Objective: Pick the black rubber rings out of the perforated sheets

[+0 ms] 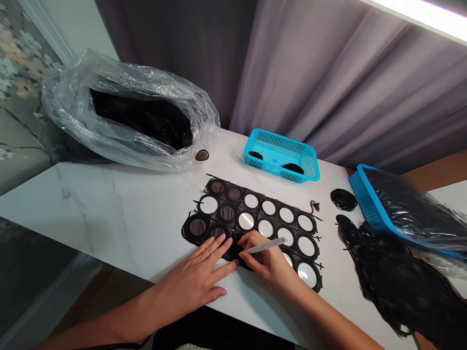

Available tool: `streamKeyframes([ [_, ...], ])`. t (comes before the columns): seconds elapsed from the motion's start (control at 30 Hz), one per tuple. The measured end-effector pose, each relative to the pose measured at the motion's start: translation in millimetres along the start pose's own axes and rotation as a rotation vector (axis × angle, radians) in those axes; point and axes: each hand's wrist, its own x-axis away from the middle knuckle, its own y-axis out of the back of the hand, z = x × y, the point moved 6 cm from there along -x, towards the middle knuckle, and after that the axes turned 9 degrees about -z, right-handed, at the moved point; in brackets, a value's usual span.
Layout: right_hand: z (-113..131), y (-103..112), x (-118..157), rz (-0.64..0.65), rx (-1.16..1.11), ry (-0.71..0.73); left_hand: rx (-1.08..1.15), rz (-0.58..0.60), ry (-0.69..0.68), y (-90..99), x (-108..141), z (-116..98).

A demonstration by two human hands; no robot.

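A black rubber-like sheet point(257, 214) with rows of round openings lies on the white marbled table. White shows through many openings, while several at the left end look brown and filmed over. My left hand point(204, 270) rests flat on its near left edge, fingers spread. Pinched in my right hand point(268, 257) is a slim pale-grey flat tool point(268, 244), its far end pointing up to the right. Its working tip is hidden by my fingers, close to the left fingertips at the sheet's near edge.
A clear plastic bag point(142, 78) with black material stands back left, a brown disc point(202, 155) beside it. Behind the sheet sits a blue basket point(310, 151) holding black pieces. At right are black rings point(343, 200), a black pile point(394, 282) and another blue basket point(370, 199).
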Motion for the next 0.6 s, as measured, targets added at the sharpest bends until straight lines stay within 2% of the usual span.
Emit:
streamKeyframes([
  [0.27,5,-1,0,-0.007,0.084,0.080,0.021,-0.021,0.000,1.4,0,0],
  [0.33,11,-5,6,-0.011,0.172,0.144,0.029,-0.034,0.007,3.4,0,1],
  [0.47,22,-9,14,0.073,0.369,0.341,0.011,-0.025,0.003,2.8,0,1],
  [0.5,21,-2,11,0.049,0.382,0.344,0.004,-0.021,0.003,1.7,0,1],
  [0.53,17,10,5,-0.027,0.385,0.301,-0.003,-0.016,0.005,0.6,0,1],
  [0.6,6,42,-10,-0.256,0.379,0.137,-0.018,-0.010,0.010,-1.1,1,0],
])
